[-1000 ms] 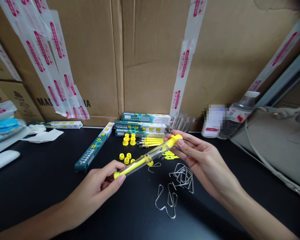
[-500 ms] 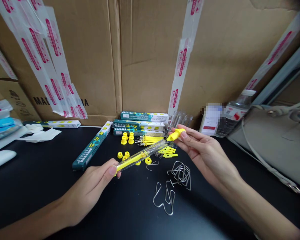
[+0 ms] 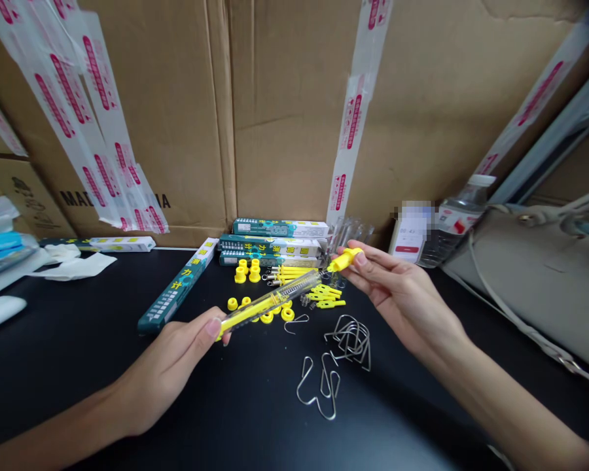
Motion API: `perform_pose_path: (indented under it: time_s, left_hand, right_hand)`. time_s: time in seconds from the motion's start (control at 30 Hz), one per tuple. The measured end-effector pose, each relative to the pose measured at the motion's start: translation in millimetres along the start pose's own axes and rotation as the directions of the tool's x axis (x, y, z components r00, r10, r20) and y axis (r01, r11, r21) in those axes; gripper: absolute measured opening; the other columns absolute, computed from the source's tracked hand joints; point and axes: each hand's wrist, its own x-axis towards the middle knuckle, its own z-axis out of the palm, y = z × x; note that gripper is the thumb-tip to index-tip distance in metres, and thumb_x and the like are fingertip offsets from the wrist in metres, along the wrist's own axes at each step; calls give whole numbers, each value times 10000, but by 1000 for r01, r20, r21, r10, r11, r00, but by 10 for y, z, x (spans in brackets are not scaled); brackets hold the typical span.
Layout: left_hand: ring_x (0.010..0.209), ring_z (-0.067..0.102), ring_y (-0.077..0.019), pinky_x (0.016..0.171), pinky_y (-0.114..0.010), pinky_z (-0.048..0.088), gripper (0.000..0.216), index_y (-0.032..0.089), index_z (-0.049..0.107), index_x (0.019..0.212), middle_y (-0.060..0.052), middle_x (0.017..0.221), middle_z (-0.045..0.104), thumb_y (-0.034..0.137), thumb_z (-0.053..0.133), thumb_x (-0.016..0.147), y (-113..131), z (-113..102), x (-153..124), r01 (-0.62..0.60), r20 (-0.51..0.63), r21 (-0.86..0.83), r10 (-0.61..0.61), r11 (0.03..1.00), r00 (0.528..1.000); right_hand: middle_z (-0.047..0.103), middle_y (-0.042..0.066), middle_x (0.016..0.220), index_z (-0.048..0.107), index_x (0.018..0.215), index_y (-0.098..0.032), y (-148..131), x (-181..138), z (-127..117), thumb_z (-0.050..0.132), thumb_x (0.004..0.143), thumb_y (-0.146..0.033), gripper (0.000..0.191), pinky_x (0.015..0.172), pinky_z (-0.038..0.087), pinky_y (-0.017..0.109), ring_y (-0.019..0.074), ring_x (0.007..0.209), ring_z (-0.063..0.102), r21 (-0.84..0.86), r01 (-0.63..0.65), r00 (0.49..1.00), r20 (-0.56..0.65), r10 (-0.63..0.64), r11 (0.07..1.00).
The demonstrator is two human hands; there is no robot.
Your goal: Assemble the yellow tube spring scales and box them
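Observation:
Between finger and thumb, my left hand (image 3: 177,366) grips the lower end of a clear tube (image 3: 287,292), tilted up to the right. A yellow rod and a coil spring show inside it; this looks like a spring scale. My right hand (image 3: 397,288) is closed on a yellow end piece (image 3: 343,260) just off the tube's upper end. A bit of spring shows in the gap between them. Beneath the tube lie small yellow rings (image 3: 266,317), yellow plugs (image 3: 240,275), yellow rods with springs (image 3: 297,271) and flat yellow parts (image 3: 330,303).
Bent wire hooks (image 3: 351,343) lie in front on the black table (image 3: 255,405). Printed boxes (image 3: 279,228) and clear tubes (image 3: 351,232) stand at the back before a large carton (image 3: 294,111). A phone (image 3: 410,235), a bottle (image 3: 459,219) and a bag (image 3: 535,275) are at right.
The tube has drawn slightly down and left, away from the yellow end piece, so more spring shows between them. Both hands keep their grips. The view has shifted a little.

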Motion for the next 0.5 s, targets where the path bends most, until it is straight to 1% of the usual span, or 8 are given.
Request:
perform_pose_path:
  time_s: [0.1, 0.17, 0.23, 0.3, 0.43, 0.5]
  left_hand:
    - [621, 355, -142, 601, -268, 299, 457, 220, 560, 848, 45, 694, 413, 467, 226, 1039, -32, -5, 0, 15, 0, -2, -15, 1000, 1000]
    - [606, 338, -143, 586, -272, 294, 469, 214, 558, 854, 46, 670, 374, 473, 214, 1040, -56, -14, 0, 19, -10, -13, -20, 1000, 1000]
    - [598, 327, -144, 577, -276, 291, 482, 208, 553, 853, 46, 660, 345, 478, 202, 1041, -73, -28, 0, 11, -20, -26, -11, 1000, 1000]
    - [589, 320, -144, 570, -281, 284, 487, 206, 551, 856, 49, 652, 324, 490, 201, 1040, -76, -39, -3, 2, -21, -30, -3, 1000, 1000]
    - [556, 299, -146, 543, -290, 256, 487, 215, 559, 903, 62, 617, 269, 530, 209, 1030, -78, -32, -15, 12, 2, -48, -12, 999, 1000]
    - [546, 298, -139, 525, -284, 240, 456, 222, 544, 878, 67, 614, 268, 559, 268, 1013, -107, -18, -14, 31, 8, -44, -31, 999, 999]
  right_hand:
    - [801, 49, 926, 784, 979, -186, 36, -56, 46, 865, 705, -210, 286, 872, 587, 193, 162, 916, 742, -29, -80, 996, 46, 81, 996]
    - [800, 60, 941, 786, 978, -179, 55, -114, 81, 882, 682, -200, 312, 841, 585, 173, 159, 910, 742, -66, -143, 986, 82, 148, 988]
    - [799, 57, 955, 786, 988, -187, 62, -178, 116, 888, 682, -211, 323, 819, 575, 155, 148, 911, 736, -110, -179, 974, 121, 192, 978]
    - [795, 46, 986, 779, 1022, -210, 57, -232, 144, 877, 704, -248, 334, 843, 562, 172, 149, 943, 725, -152, -171, 968, 159, 195, 973]
    - [781, 47, 1058, 772, 1044, -231, 45, -284, 180, 853, 730, -318, 336, 911, 538, 251, 188, 1014, 704, -241, -78, 974, 188, 125, 967]
    - [781, 46, 1048, 774, 1034, -235, 48, -293, 189, 846, 736, -340, 324, 909, 535, 270, 200, 1018, 702, -287, -33, 974, 207, 96, 957]
